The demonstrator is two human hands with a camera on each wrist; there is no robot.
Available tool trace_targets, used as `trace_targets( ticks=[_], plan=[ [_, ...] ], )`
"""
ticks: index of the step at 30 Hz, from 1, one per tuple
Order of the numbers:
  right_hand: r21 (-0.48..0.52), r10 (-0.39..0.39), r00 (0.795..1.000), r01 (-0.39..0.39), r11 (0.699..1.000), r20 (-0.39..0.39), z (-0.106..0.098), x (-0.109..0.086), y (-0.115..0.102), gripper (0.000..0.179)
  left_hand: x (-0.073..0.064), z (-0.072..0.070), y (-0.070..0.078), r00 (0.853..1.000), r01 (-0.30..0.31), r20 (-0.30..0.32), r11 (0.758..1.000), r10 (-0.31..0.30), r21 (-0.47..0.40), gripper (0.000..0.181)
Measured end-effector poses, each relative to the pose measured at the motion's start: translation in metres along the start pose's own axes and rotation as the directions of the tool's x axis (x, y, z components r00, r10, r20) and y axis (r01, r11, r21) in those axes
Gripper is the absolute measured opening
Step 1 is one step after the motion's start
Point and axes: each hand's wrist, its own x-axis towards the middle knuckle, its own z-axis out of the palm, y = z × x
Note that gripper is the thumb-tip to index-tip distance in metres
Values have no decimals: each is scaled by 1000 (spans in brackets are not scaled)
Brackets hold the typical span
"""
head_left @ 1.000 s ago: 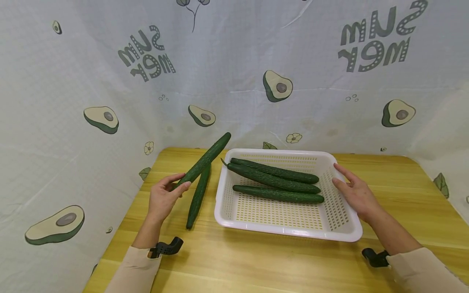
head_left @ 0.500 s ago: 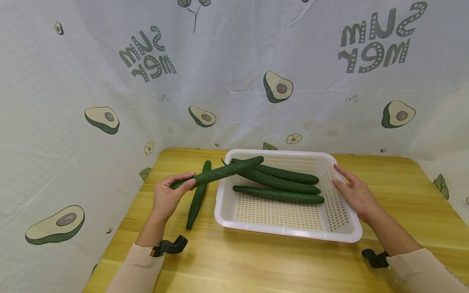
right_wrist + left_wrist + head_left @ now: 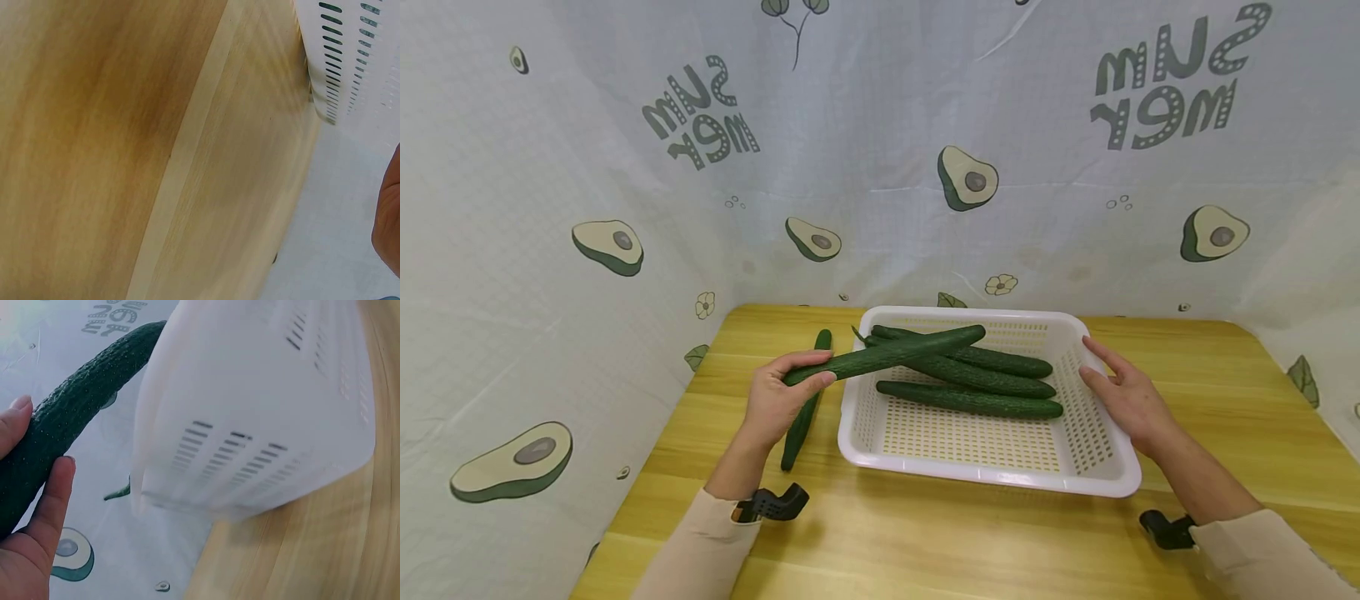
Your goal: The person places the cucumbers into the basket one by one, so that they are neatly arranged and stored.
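Note:
My left hand [image 3: 782, 396] pinches one end of a dark green cucumber [image 3: 910, 350] between thumb and fingers. The cucumber reaches over the left rim of a white plastic basket [image 3: 977, 477], its far end above the cucumbers inside. In the left wrist view, the held cucumber [image 3: 81, 394] passes behind the basket's perforated wall [image 3: 250, 394]. My right hand [image 3: 1135, 408] holds the basket's right rim, thumb over the inner side and fingers along the outside. Only a sliver of this hand [image 3: 389, 219] shows in the right wrist view. Three cucumbers [image 3: 970, 400] lie lengthwise in the basket.
Another cucumber [image 3: 801, 429] lies on the wooden table [image 3: 940, 542] left of the basket, partly hidden by my left hand. A white cloth [image 3: 880, 167] printed with avocados hangs behind the table and along its sides.
My left hand has moved right with its cucumber, which has swung from pointing up and away to lying across the basket's left side. My right hand and the basket stay put.

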Motion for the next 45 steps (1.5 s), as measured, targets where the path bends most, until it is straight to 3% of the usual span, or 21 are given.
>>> trace_targets(
  ticks=[6,14,23,29,35,45],
  plan=[
    [2,-4,1000,4,1000,1,0,0,0,72,4,14,3,999,2,53,1000,-1,-8,36],
    [4,-9,1000,9,1000,3,0,0,0,72,9,35,6,988,-99,124,992,90,72,37],
    [16,-5,1000,5,1000,5,0,-1,1,72,13,59,14,973,-124,207,990,106,73,37],
    [11,-5,1000,5,1000,2,0,-1,0,72,14,74,18,967,-94,244,991,68,94,36],
    [1,-8,1000,8,1000,-2,0,-1,0,72,13,87,22,959,-59,283,981,5,183,36],
    [-3,-21,1000,21,1000,2,-1,0,3,69,12,108,23,928,-30,360,945,-94,325,31]
  ],
)
